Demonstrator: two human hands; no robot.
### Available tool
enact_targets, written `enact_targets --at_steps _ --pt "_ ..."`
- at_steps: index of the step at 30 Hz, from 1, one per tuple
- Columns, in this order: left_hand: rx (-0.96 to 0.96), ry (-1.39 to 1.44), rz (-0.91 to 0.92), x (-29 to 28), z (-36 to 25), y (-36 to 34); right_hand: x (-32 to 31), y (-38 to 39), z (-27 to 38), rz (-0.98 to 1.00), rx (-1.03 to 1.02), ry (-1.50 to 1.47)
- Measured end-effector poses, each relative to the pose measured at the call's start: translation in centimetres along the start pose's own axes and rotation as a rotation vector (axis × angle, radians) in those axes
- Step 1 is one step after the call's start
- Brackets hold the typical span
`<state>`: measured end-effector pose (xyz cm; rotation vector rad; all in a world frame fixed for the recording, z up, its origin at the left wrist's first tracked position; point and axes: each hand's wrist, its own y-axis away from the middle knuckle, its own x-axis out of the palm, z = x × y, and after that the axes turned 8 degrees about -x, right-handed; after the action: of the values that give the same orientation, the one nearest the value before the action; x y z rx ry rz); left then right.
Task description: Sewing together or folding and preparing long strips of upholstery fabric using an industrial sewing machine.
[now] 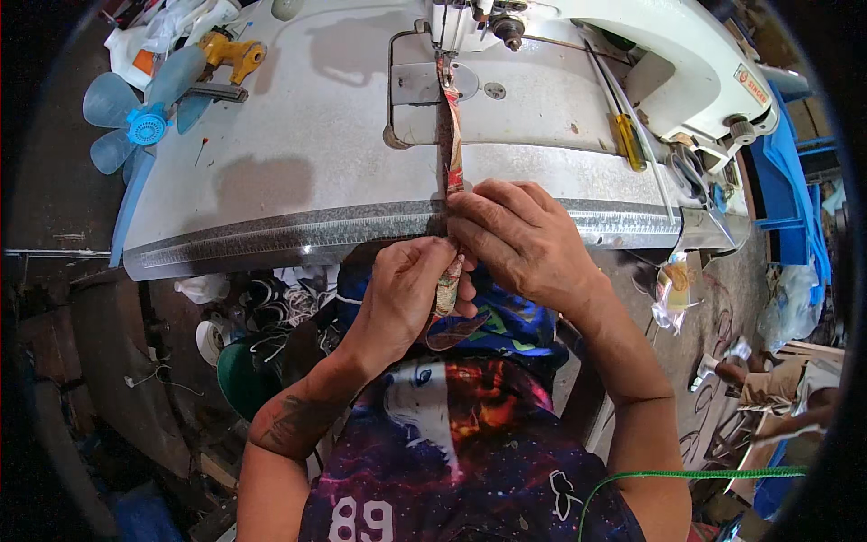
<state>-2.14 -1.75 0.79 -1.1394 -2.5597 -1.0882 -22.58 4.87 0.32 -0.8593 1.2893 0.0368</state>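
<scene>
A narrow patterned fabric strip [454, 163] in red and cream runs from under the needle of a white sewing machine [623, 23] toward me, over the table's front edge. At that edge my left hand [408, 275] pinches the strip between thumb and fingers. Just right of it and slightly higher, my right hand [519, 235] is closed on the same strip, its fingertips close to the left hand's. The strip's lower end hangs below both hands. My right fingers partly hide the strip where the hands meet.
A metal ruler [298, 237] lines the table's front edge. Scissors [691, 176] and a yellow-handled screwdriver [628, 140] lie at right. A small blue fan [146, 125] and a yellow tool [233, 56] stand at left. A green bin [242, 379] sits below the table.
</scene>
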Motion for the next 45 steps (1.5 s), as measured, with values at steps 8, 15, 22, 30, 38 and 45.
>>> enact_targets --at_steps 8,15,22,30,38,45 --pt "-0.046 -0.033 0.018 -0.1 -1.3 0.5 -0.1 0.0 -0.4 0.084 -0.025 -0.063" --pt "0.877 -1.322 -0.499 -2.6 -6.2 -2.1 1.4 0.3 0.4 -0.104 0.045 -0.071" --pt "1.152 -1.399 -0.178 -4.4 -7.1 -6.5 1.1 0.0 3.2 -0.219 0.328 -0.121" --pt "1.137 -1.424 -0.075 -4.7 -7.3 -6.1 2.3 -1.8 5.3 -0.315 0.608 -0.145" --pt "1.218 -1.478 -0.102 -4.7 -7.0 -6.2 2.3 -2.8 6.5 -0.361 0.856 -0.166" --pt "1.179 -1.473 -0.082 -4.6 -7.3 -6.0 2.5 -3.3 6.5 -0.317 0.881 -0.116"
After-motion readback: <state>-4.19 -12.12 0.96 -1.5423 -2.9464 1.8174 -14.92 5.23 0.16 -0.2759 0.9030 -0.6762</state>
